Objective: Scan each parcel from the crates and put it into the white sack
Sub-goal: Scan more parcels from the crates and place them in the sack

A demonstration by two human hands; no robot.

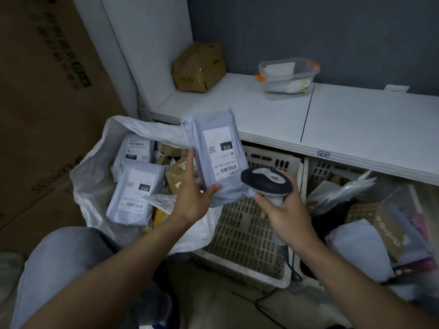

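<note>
Parcel under inspection: a grey poly mailer (215,153) with a white shipping label (219,153) marked "010", held upright between the white sack and the crates. My left hand (193,197) has it by the lower left corner, thumb across the front and fingers closed along the edge, so the label faces me and its barcode, near the bottom right, sits clear of the grip. My right hand (283,210) is wrapped shut around the handle of a handheld barcode scanner (267,180), whose head sits just beside that barcode and points at it. I judge the scan to be the step in hand; I cannot tell whether it has registered.

White sack (95,167): open-mouthed, just left of the held mailer, already holding two similar grey mailers (135,191) label-up on top of small brown boxes. The mailer hangs close to the sack's rim, which I take as deliberate, leaving a short drop once the scan is done.

Crates: a perforated white one (244,236) directly below my hands shows no parcel in its visible part; another (327,167) to the right, under the white shelf (356,119), has mixed parcels heaped in front of it. Work remains.

On the shelf stand a dented cardboard box (198,67) and a clear plastic tub (288,74), well apart from the work.
</note>
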